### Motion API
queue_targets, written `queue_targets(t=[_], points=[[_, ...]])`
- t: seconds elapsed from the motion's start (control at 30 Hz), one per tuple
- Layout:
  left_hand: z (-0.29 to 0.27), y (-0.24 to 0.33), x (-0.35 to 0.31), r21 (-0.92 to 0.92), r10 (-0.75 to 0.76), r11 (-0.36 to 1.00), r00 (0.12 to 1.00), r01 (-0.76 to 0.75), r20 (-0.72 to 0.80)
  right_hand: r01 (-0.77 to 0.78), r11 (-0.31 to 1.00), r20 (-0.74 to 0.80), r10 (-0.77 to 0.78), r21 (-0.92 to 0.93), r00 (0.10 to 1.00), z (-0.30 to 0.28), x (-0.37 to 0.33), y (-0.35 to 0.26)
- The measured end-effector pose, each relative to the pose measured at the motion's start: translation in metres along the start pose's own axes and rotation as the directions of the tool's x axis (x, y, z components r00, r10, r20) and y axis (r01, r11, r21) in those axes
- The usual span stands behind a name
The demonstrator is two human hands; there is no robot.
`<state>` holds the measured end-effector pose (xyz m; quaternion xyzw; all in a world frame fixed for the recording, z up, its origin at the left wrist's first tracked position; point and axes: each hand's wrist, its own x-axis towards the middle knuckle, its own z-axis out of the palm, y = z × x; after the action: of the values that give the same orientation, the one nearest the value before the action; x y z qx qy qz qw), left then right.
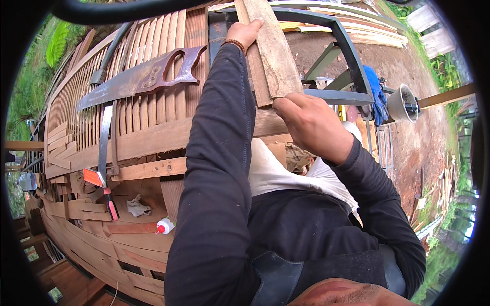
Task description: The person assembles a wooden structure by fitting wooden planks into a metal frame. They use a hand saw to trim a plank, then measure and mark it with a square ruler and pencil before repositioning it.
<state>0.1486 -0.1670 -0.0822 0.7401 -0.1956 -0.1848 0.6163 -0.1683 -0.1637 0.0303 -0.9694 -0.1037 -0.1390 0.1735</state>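
A weathered wooden board (275, 53) lies lengthwise in front of me, over a second, browner board (258, 71) that shows along its left edge. My left hand (244, 34), with a beaded bracelet at the wrist, is closed on the board's left edge toward the far end, its thumb on top. At the near end, my right hand (316, 122) grips the board's corner with bent fingers. What the fingers beneath do is hidden. To the left, a handsaw (135, 76) with a brown wooden handle rests on a slatted wooden panel (148, 109).
Beyond the boards stands a dark metal frame (352, 56) with a blue cloth (375, 94). A white bucket (403, 103) is at the right. Lower left are a pink-handled saw (111, 204), an orange-faced block (94, 177) and a red-capped glue bottle (165, 226). Planks are stacked far right.
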Motion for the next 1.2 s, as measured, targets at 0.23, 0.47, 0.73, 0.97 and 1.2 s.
queue_targets(t=[0.23, 0.47, 0.73, 0.97, 1.2], points=[[0.003, 0.005, -0.004, 0.014, 0.004, 1.0, 1.0, -0.004, 0.006, 0.004, 1.0, -0.058, -0.003, 0.015, 0.998, 0.004, -0.001, 0.004], [-0.002, 0.001, 0.001, -0.015, -0.007, 1.0, 1.0, 0.007, 0.008, -0.04, 0.984, -0.199, 0.075, 0.174, 0.977, -0.012, -0.009, 0.003], [-0.002, 0.012, -0.008, -0.088, -0.013, 0.996, 0.998, 0.019, 0.065, -0.262, 0.893, -0.381, 0.4, 0.365, 0.834, -0.008, -0.066, 0.01], [-0.001, 0.014, -0.012, -0.192, -0.021, 0.981, 0.997, 0.034, 0.07, -0.368, 0.734, -0.326, 0.614, 0.571, 0.719, 0.019, -0.103, 0.019], [-0.008, 0.017, -0.01, -0.14, -0.038, 0.989, 0.997, 0.048, 0.069, -0.172, 0.947, -0.424, 0.278, 0.271, 0.862, 0.001, -0.072, 0.02]])
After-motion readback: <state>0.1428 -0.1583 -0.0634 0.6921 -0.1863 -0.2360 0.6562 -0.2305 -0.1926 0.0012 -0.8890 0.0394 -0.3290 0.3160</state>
